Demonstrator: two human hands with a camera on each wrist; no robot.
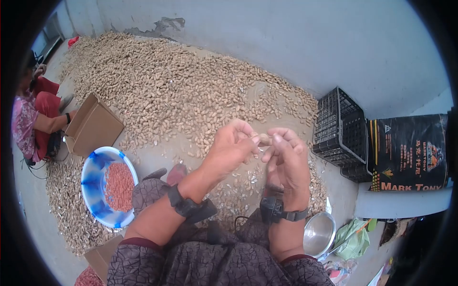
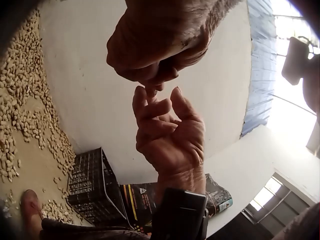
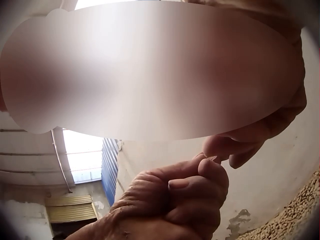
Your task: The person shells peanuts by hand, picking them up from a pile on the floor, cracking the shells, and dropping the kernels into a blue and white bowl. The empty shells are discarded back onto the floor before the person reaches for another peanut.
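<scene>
In front of the lap, both hands meet at a peanut (image 1: 264, 139) in its shell. My left hand (image 1: 233, 145) pinches it between thumb and forefinger, the other fingers curled in. Thumb and fingertips of my right hand (image 1: 290, 159) close on its other end. In the left wrist view the right hand (image 2: 172, 137) has its thumb and forefinger spread around the left fingertips. A pale bit of shell (image 3: 212, 158) shows at the left fingertips in the right wrist view, where a blur covers much of the right hand. Beyond lies a large heap of unshelled peanuts (image 1: 176, 90).
A blue-and-white basin (image 1: 91, 190) holds reddish shelled kernels (image 1: 119, 187). Behind it stand a cardboard box (image 1: 98, 126) and a seated person (image 1: 36, 114). To the right are a black crate (image 1: 338, 131), a printed black sack (image 1: 408, 152), a metal bowl (image 1: 318, 233) and a green bag (image 1: 352, 240).
</scene>
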